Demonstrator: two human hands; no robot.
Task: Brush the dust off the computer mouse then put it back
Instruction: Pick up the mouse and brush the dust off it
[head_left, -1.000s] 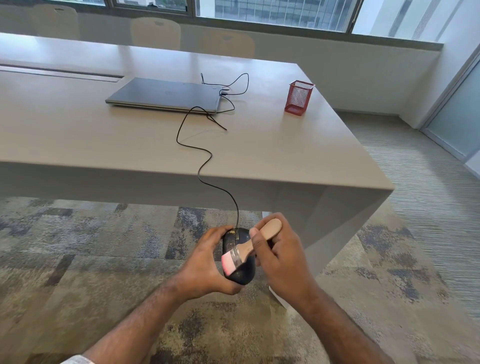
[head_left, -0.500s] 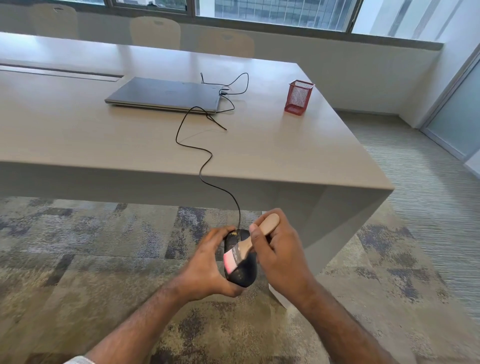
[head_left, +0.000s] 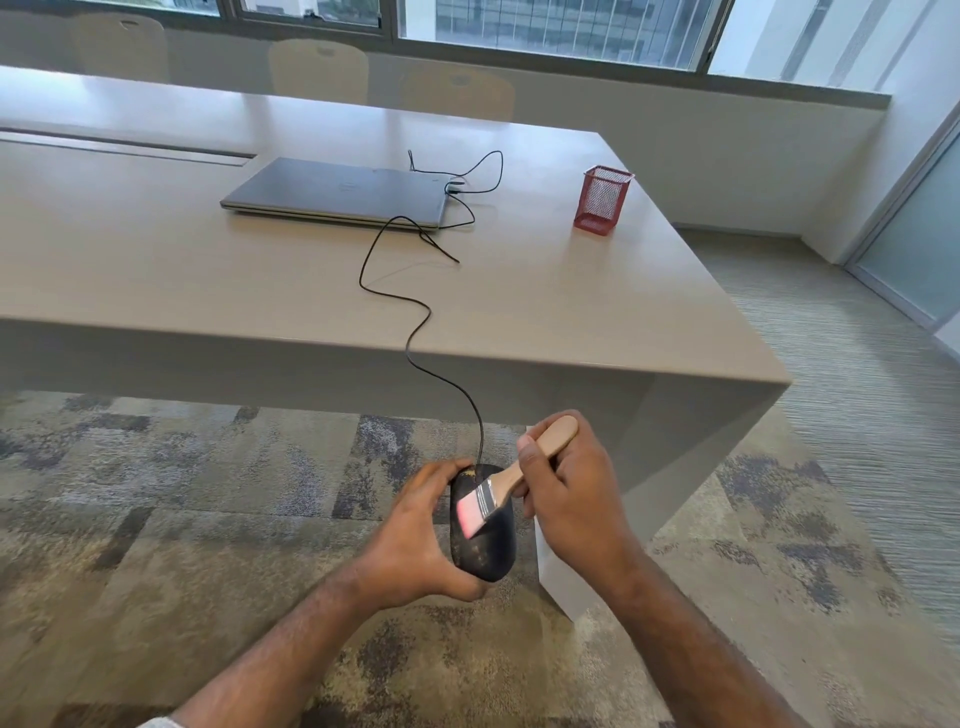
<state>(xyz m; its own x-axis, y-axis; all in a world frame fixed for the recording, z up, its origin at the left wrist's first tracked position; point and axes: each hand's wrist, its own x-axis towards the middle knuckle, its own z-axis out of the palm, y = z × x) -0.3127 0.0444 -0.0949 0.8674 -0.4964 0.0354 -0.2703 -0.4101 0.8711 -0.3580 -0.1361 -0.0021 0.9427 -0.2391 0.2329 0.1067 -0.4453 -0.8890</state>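
The left hand (head_left: 415, 540) grasps a black oval computer mouse (head_left: 485, 545), speckled with pale dust, in the air over the patterned carpet (head_left: 182, 519), near the table's near right corner. The right hand (head_left: 571, 499) grips the handle of a small wooden paintbrush with pink bristles (head_left: 498, 491); the bristles lie on the mouse's top. The mouse's thin black cable (head_left: 415, 332) runs up over the beige table (head_left: 156, 275) to a closed grey laptop (head_left: 337, 192). A red mesh pen holder (head_left: 602, 200) stands right of the laptop.
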